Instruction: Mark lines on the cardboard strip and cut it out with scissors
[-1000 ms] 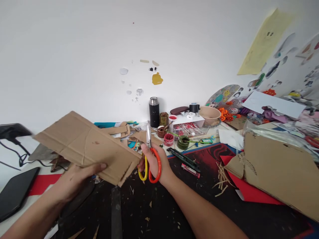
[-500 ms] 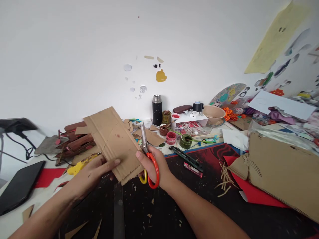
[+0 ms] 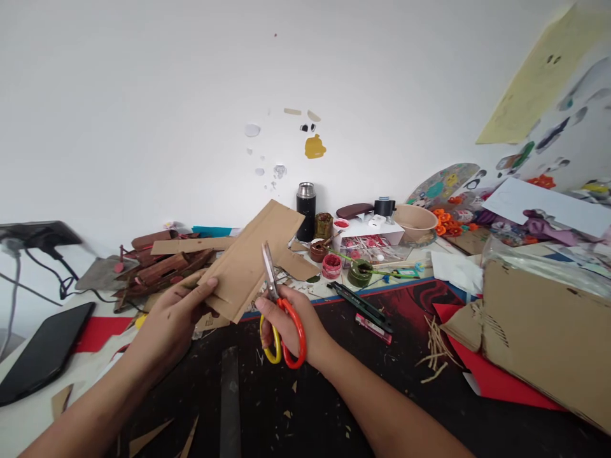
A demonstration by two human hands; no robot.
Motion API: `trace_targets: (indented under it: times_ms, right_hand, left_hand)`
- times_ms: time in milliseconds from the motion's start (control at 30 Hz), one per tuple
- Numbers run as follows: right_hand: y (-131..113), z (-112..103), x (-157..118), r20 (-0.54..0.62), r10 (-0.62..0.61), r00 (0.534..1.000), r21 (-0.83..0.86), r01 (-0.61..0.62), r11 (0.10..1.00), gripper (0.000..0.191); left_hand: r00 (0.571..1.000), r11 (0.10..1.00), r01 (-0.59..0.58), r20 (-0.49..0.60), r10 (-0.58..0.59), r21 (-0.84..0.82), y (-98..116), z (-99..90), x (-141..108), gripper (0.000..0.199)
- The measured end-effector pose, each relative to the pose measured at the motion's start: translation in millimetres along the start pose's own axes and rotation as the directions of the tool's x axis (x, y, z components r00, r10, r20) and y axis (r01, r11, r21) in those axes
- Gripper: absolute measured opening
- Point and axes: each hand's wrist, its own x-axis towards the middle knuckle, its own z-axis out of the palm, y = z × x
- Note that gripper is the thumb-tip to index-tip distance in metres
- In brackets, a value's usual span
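Note:
My left hand grips the near left end of a flat brown cardboard piece, thumb on top, and the piece slants up to the right above the dark mat. In my right hand is a pair of scissors with one red and one yellow handle loop. Its blades point up and look nearly closed, overlapping the cardboard's right edge in view; whether they touch it I cannot tell. A dark metal ruler lies on the mat below, near several thin cardboard offcuts.
Behind stand a black flask, a red paint jar and a green paint jar. A dark green utility knife lies on the mat. A large cardboard box is at right, a black tablet at left.
The cardboard has turned from leaning left to leaning right and shows another side. My left hand has shifted its hold on it. The scissors stay in my right hand, slightly more upright.

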Motion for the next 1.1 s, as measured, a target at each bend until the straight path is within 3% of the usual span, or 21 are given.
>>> trace_targets:
  times_ms: [200,367,533,667,800,933,1100]
  right_hand:
    - [-3,-4,1,-0.066,-0.048,0.997,0.134,0.057,0.989,0.066]
    - [-6,-9,4,-0.149,-0.064,0.987,0.174,0.089,0.981,0.065]
    - [-4,-9,6,-0.161,-0.025,0.987,0.174,0.053,0.983,0.066]
    - [-2,-8,5,-0.13,-0.005,0.992,0.133,0.023,0.991,0.069]
    - [-2,-6,0,-0.017,0.031,0.999,0.056,-0.03,0.998,0.074]
    - [-1,-2,-6,0.119,0.07,0.99,-0.041,-0.066,0.997,0.082]
    - [7,3,-11,0.247,0.156,0.956,-0.083,-0.139,0.987,0.095]
  left_hand:
    - [0.995,0.998,0.035,0.093,-0.03,-0.051,5,-6.3,1,0.048]
    - [0.969,0.994,0.106,0.22,-0.109,0.027,0,-10.2,3,0.051]
    - [0.971,0.994,0.094,0.218,-0.104,0.054,-1,-14.4,7,0.056]
    - [0.985,0.997,0.057,0.163,-0.064,0.043,-2,-14.5,10,0.053]
    - [0.999,0.998,-0.021,0.033,0.023,-0.056,-2,-16.0,19,0.049]
    - [0.987,0.984,-0.11,-0.129,0.092,-0.139,3,-25.1,32,0.046]
    - [0.971,0.972,-0.19,-0.173,0.165,-0.14,12,-36.8,39,0.039]
